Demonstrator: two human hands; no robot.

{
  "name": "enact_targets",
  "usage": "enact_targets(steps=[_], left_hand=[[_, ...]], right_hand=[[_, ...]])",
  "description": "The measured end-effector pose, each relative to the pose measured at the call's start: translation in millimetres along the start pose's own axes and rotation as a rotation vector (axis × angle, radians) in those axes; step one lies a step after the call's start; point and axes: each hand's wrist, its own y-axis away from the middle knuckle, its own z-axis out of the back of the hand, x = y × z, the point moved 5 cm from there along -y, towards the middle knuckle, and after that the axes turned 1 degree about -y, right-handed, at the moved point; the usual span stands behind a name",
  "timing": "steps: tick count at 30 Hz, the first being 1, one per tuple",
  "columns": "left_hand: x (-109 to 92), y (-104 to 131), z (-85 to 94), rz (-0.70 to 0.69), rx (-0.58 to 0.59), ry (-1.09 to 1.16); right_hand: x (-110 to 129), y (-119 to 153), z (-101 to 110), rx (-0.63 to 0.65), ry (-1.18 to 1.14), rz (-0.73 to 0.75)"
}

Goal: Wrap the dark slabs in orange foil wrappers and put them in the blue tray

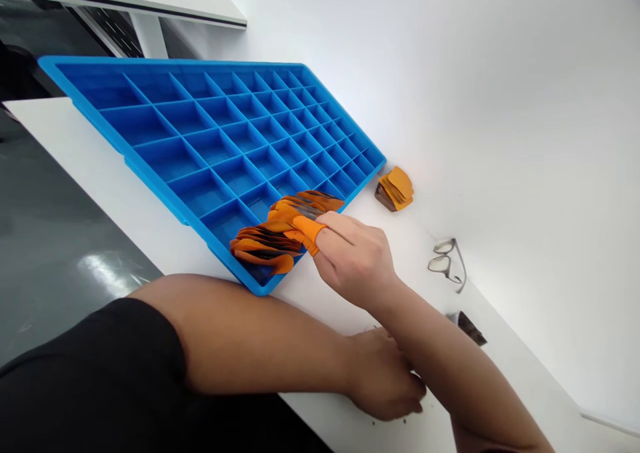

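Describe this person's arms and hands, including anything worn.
The left arm wears a plain black sleeve ending around the elbow; the left hand shows no glove. The right forearm is bare, and the right hand appears to wear bright orange finger covers.

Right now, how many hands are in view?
2: the right hand is at the orange pieces in the tray; the left hand, partly hidden, is beside the right forearm.
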Motion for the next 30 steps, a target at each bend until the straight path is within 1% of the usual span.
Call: enact_targets(steps=[2, 5, 9, 12, 16, 19, 21, 23, 26, 30], left_hand=[[-2, 1, 0.1, -0.055, 0.021, -0.004], [-3, 2, -0.3, -0.075, 0.014, -0.012], [-4, 2, -1.3, -0.092, 0.021, -0.006], [-5, 3, 0.4, -0.078, 0.032, 0.002], [-5, 3, 2.5, -0.042, 0.046, 0.009], [-5, 1, 0.2, -0.019, 0.074, 0.009], [-5, 0, -1.7, 0.0, 0.082, 0.005], [-4, 0, -2.3, 0.008, 0.068, -0.001], [-5, 1, -2.3, 0.006, 0.027, -0.011], [-7, 3, -4.8, -0.004, -0.006, -0.021]], right_hand=[[-6, 3, -2, 0.042, -0.067, -0.079], [-12, 4, -1, 0.082, -0.129, -0.181], [-11, -5, 0, 0.181, -0.061, -0.221], [-9, -14, 2, 0.254, -0.038, -0.175], [-5, -20, 10, 0.283, 0.0, -0.094], [0, -23, 14, 0.26, 0.16, -0.073], [6, -25, 14, 0.24, 0.287, -0.034], [12, -29, 12, 0.246, 0.367, 0.043], [18, -33, 10, 0.28, 0.422, 0.155], [19, -34, 11, 0.288, 0.47, 0.229]])
